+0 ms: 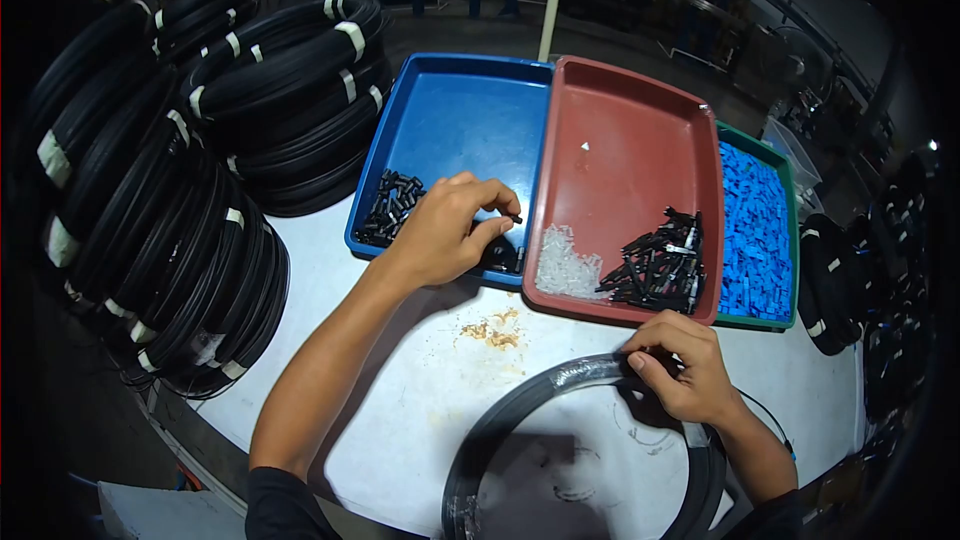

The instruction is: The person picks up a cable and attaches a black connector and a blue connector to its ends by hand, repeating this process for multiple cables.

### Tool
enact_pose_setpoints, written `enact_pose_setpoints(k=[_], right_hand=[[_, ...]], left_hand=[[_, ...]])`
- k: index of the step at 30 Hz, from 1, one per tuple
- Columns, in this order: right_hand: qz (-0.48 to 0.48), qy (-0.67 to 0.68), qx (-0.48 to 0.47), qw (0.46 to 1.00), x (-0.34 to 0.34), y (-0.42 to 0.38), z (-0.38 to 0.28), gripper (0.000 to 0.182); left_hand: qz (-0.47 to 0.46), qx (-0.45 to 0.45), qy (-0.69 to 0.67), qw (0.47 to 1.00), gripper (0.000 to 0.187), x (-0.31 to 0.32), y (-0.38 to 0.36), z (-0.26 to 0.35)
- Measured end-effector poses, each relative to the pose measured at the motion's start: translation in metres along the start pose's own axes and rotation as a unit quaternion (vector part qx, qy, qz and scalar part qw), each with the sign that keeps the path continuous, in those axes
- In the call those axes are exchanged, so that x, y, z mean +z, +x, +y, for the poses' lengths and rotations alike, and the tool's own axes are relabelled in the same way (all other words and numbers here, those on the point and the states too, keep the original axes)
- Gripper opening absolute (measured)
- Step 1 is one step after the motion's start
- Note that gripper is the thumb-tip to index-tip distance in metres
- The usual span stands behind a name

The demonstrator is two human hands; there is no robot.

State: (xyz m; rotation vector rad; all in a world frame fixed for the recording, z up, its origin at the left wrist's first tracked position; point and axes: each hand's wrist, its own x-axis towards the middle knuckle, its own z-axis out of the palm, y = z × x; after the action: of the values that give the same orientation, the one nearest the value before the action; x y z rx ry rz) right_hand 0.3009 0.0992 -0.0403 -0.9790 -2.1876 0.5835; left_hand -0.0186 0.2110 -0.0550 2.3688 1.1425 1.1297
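Note:
My left hand (450, 230) reaches over the front of the blue tray (465, 115), thumb and forefinger closed on a small black connector piece (515, 218). Left of that hand, a pile of short black tubular pieces (393, 205) lies in the tray's corner. My right hand (682, 365) is at the upper right of a black cable coil (500, 415) lying on the table, partly wrapped in clear film. Its thumb and forefinger are pinched together by the coil; what lies between them is too small to make out.
A red tray (630, 145) holds clear plastic pieces (568, 265) and slim black parts (655, 265). The green tray (795, 285) beside it is full of blue pieces (755, 240). Stacked black coils (290, 100) with white tape stand left; more coils (830, 285) sit right.

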Motion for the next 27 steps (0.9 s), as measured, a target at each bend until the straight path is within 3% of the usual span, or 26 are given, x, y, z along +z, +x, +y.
enact_pose_setpoints(k=[2,5,7,9,11,17,19,20,21,24,27], right_hand=[[-0.018,-0.004,0.069,0.997,-0.008,-0.006,-0.013,0.009],[0.038,0.022,0.118,0.992,-0.009,-0.019,-0.014,0.009],[0.103,0.087,0.166,0.977,-0.005,-0.03,0.004,0.007],[0.159,0.244,0.206,0.934,-0.001,-0.036,0.018,0.007],[0.181,0.246,0.196,0.932,-0.002,-0.04,0.023,0.007],[0.197,0.226,0.139,0.944,-0.002,-0.043,0.031,0.007],[0.185,0.152,0.127,0.963,-0.004,-0.04,0.038,0.007],[0.188,0.154,0.131,0.961,-0.007,-0.04,0.038,0.007],[0.187,0.185,0.145,0.954,-0.01,-0.041,0.039,0.007],[0.203,0.235,0.155,0.938,-0.012,-0.051,0.046,0.007],[0.201,0.195,0.13,0.951,-0.014,-0.06,0.042,0.007]], left_hand=[[0.008,-0.006,-0.016,1.0,0.016,0.003,-0.002,0.016],[0.039,-0.021,-0.113,0.993,0.019,0.021,-0.008,0.041],[0.078,-0.037,-0.241,0.967,0.018,0.046,-0.014,0.053],[0.102,-0.052,-0.324,0.939,0.018,0.07,-0.022,0.068],[0.127,-0.065,-0.41,0.901,0.016,0.094,-0.027,0.085],[0.125,-0.075,-0.354,0.924,0.018,0.103,-0.031,0.093],[0.069,-0.073,-0.322,0.941,0.017,0.099,-0.038,0.111],[0.077,-0.048,-0.352,0.932,0.015,0.105,-0.038,0.117],[0.074,-0.017,-0.294,0.953,0.012,0.106,-0.039,0.118],[0.058,-0.003,-0.287,0.956,0.014,0.108,-0.038,0.12],[-0.014,-0.083,-0.246,0.966,0.016,0.101,-0.036,0.128]])
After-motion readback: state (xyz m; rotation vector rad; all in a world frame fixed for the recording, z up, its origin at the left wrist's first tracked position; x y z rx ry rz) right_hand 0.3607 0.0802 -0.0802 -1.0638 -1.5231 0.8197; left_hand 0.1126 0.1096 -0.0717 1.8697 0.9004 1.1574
